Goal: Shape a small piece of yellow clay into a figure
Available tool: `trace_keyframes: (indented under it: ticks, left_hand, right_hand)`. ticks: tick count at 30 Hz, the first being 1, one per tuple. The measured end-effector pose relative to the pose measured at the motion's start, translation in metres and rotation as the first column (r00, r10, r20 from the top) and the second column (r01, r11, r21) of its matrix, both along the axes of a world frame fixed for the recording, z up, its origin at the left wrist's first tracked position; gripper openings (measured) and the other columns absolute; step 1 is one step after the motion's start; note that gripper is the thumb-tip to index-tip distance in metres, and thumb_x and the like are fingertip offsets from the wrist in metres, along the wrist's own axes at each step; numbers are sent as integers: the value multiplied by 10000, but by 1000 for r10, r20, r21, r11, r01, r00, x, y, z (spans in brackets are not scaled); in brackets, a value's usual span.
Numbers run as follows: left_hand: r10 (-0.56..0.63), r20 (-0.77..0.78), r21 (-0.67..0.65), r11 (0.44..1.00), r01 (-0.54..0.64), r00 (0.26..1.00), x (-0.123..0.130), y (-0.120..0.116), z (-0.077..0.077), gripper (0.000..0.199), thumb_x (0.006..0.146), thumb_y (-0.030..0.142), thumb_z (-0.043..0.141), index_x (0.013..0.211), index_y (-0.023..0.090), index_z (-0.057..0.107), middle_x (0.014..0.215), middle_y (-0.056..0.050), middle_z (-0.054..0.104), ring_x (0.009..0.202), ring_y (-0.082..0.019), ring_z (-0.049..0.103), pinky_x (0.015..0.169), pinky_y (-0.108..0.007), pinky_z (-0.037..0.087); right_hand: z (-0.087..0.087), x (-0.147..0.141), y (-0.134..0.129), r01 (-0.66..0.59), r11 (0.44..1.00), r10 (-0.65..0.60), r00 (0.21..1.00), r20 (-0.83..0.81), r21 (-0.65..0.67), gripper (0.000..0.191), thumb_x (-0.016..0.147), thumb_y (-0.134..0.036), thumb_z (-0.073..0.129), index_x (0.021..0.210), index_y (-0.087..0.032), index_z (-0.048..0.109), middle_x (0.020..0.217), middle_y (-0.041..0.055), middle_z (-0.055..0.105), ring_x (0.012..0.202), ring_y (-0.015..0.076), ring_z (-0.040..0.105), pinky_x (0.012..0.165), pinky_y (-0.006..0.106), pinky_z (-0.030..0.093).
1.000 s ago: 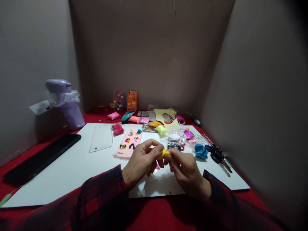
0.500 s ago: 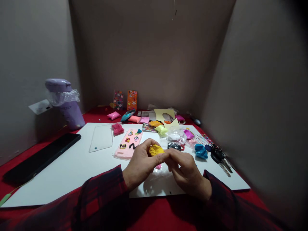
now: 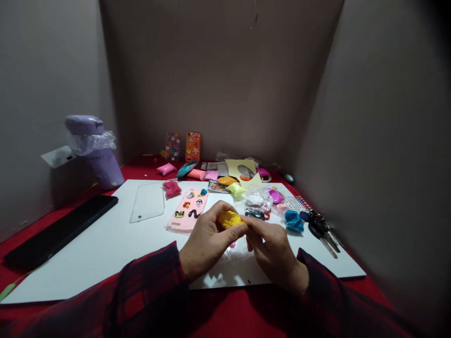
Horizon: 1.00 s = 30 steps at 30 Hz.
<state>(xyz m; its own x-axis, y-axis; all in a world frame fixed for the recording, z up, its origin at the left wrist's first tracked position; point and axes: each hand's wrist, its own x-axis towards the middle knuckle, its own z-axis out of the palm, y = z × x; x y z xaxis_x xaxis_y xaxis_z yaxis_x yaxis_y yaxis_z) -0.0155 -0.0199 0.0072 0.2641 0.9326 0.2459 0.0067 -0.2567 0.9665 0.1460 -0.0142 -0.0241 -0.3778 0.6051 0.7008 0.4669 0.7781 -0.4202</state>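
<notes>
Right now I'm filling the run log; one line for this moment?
left hand: holding yellow lump | right hand: fingers at lump's right end | pink case: on board | keys: on board

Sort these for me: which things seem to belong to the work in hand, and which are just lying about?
Seem to belong:
yellow lump, between left hand and right hand
pink decorated case, probably
white board underneath

Probably just lying about:
purple bottle
dark flat device
keys
</notes>
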Motion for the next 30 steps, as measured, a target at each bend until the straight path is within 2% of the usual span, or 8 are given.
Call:
trace_keyframes:
  ticks: [6,8,11,13,18,22,25,30]
  left_hand:
    - [-25,26,-46,999,26,999,1,-1,2,210,757,342,649,808,186,518,638,55,500,529,-38,421,496,-147,340]
    - [-24,37,-80,996,27,999,1,-1,2,234,746,352,662,792,187,503,605,65,494,478,-25,402,462,-136,333]
    - [-21,68,-126,992,29,997,1,-1,2,280,714,358,696,771,188,482,583,72,512,431,-17,396,428,-129,332]
    - [-16,85,-129,991,27,996,1,-1,1,289,712,362,699,762,189,473,564,80,518,405,-10,383,413,-123,324]
    - [20,72,-106,994,-12,997,0,1,0,276,764,400,637,756,186,464,483,100,468,349,-2,351,385,-116,297]
    - [-21,54,-141,990,28,998,1,0,1,305,788,469,575,783,188,456,481,94,454,341,-20,356,350,-126,273]
    - [-55,49,-109,992,60,997,1,-2,0,303,828,484,495,792,187,447,469,94,433,334,-23,343,348,-128,256]
    - [-78,21,-95,992,79,997,1,-4,0,323,859,488,419,757,182,436,440,94,404,325,-16,307,361,-123,242]
  right_hand:
    - [-3,3,0,61,996,-62,998,-10,-60,356,911,-148,412,1264,-148,458,640,5,591,491,126,539,471,227,408]
    - [-2,3,-1,42,997,-44,998,-36,-72,314,903,-146,433,1213,-148,482,687,15,607,525,124,559,476,221,414]
    - [0,2,-2,3,999,-6,998,-70,-44,151,904,-141,460,1010,-168,565,695,11,609,555,114,576,497,209,416]
    - [2,0,-2,-19,999,17,997,-69,-30,130,915,-137,452,939,-174,574,688,7,609,570,110,582,515,206,421]
    - [4,-1,-2,-79,996,78,996,-45,-35,179,928,-134,402,984,-157,571,775,44,633,592,118,586,497,214,432]
    - [3,0,-4,-11,1000,8,995,-103,-23,182,914,-149,456,1050,-152,576,796,53,644,625,133,601,500,219,438]
    - [4,1,-5,7,1000,-10,992,-128,-26,134,904,-158,494,998,-162,590,755,35,640,600,127,592,509,217,433]
    - [6,0,-6,-49,998,53,992,-115,35,85,906,-144,503,917,-166,585,719,21,633,587,118,585,521,215,419]
